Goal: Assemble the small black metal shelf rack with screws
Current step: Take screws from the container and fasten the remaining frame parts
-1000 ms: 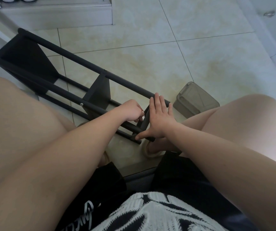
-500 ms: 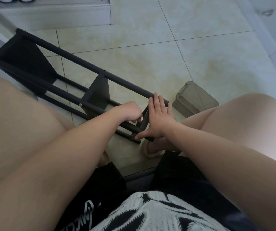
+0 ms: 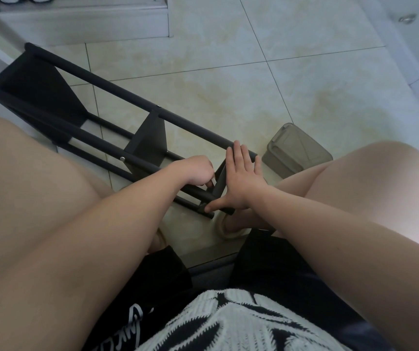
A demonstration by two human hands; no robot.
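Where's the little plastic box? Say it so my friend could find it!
Find the long black metal shelf rack lying on the pale tiled floor. Follow it to the end where the right hand presses flat. Just right of that hand sits the small grey-green plastic box, the only greenish boxy thing beside black bars.

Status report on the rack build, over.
Right hand flat against rack end panel. Left hand curled at the joint, grip unclear. Lidded box beside, not obstructing.

White script on black shorts (image 3: 152, 279); illegible
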